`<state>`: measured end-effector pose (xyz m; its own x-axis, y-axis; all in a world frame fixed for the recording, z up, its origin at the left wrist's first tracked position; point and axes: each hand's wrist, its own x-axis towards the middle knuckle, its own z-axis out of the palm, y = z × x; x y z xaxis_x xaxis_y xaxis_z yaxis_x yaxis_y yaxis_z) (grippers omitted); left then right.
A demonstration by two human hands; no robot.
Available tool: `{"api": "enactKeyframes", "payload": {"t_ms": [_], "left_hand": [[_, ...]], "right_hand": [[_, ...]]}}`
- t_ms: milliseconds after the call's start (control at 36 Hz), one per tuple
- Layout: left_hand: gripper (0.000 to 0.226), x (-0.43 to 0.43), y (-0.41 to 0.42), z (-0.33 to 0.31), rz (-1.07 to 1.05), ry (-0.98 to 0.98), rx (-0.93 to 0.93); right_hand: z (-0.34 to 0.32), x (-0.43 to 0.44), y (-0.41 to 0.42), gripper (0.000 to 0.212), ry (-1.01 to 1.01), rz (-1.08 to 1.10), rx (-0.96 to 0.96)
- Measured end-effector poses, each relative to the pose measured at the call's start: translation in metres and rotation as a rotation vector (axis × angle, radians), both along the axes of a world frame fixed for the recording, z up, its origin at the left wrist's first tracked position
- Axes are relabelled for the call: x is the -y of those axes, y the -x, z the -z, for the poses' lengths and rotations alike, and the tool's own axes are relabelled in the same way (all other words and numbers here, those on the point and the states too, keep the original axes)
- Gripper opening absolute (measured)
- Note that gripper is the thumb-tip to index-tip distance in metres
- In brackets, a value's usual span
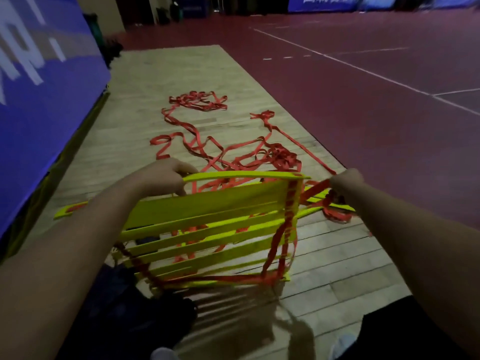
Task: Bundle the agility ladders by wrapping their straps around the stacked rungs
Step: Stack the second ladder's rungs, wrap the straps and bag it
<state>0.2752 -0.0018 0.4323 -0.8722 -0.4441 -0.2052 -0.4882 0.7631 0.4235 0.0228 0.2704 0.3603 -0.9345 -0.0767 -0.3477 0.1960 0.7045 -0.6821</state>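
Left hand grips the top yellow rung at its left end. Right hand pinches a red strap just right of that rung, loose straps tangled beyond it.

rungs: smooth yellow plastic | straps: red cloth webbing | floor: pale wood

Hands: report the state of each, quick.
Left hand: closed, gripping the top yellow rung.
Right hand: closed, gripping the red strap.
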Motion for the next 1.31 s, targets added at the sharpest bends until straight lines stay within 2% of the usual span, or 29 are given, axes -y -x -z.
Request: {"api": "enactKeyframes", "payload": {"t_ms": [139, 194, 278, 333, 389, 444, 528, 639, 722, 778, 889, 972, 1056, 1139, 1194, 1306], "left_hand": [[0.047, 0.005, -0.008, -0.01, -0.07, -0.093, -0.061], [0.046, 0.005, -0.007, -0.012, -0.109, -0.126, -0.095], [0.042, 0.0, 0.0, -0.01, -0.145, -0.142, -0.131], [0.037, -0.007, 0.005, -0.007, -0.137, -0.143, -0.145], [0.028, -0.019, 0.012, -0.002, -0.087, -0.145, -0.15], [0.022, -0.037, 0.021, 0.006, -0.044, -0.133, -0.146], [0.034, -0.065, 0.034, 0.023, -0.005, -0.014, -0.127], [0.047, -0.087, 0.04, 0.041, 0.078, 0.104, -0.125], [0.066, -0.088, 0.039, 0.047, 0.134, 0.106, -0.098], [0.068, -0.087, 0.037, 0.043, 0.122, 0.012, -0.122], [0.05, -0.078, 0.033, 0.039, -0.024, -0.395, -0.307], [0.04, -0.072, 0.034, 0.045, -0.171, -0.535, -0.415], [0.037, -0.069, 0.04, 0.053, -0.231, -0.639, -0.364], [0.044, -0.071, 0.041, 0.053, -0.332, -0.88, -0.306], [0.041, -0.073, 0.04, 0.053, -0.363, -1.022, -0.337], [0.026, -0.078, 0.043, 0.052, -0.381, -1.049, -0.469]], "right_hand": [[0.006, 0.009, -0.012, 0.015, -0.15, -0.202, 0.018], [0.002, 0.019, -0.026, 0.015, -0.115, -0.289, 0.027], [-0.008, 0.042, -0.047, 0.022, 0.251, -0.293, 0.169], [-0.021, 0.054, -0.062, 0.045, 0.527, -0.271, 0.334], [-0.031, 0.064, -0.075, 0.061, 0.679, -0.305, 0.499], [-0.033, 0.074, -0.087, 0.069, 0.737, -0.344, 0.604], [-0.028, 0.089, -0.096, 0.058, 0.777, -0.29, 0.585], [-0.022, 0.095, -0.094, 0.017, 0.692, -0.124, 0.443], [-0.02, 0.091, -0.089, 0.017, 0.723, -0.105, 0.44], [-0.024, 0.09, -0.088, 0.017, 0.784, -0.094, 0.46], [-0.033, 0.087, -0.086, 0.014, 0.881, -0.127, 0.485], [-0.041, 0.086, -0.085, 0.015, 0.938, -0.15, 0.505], [-0.048, 0.086, -0.088, 0.022, 0.968, -0.141, 0.544], [-0.05, 0.085, -0.089, 0.031, 0.991, -0.13, 0.562], [-0.05, 0.084, -0.088, 0.027, 0.979, -0.145, 0.563], [-0.047, 0.084, -0.086, 0.024, 0.972, -0.148, 0.555]]}}
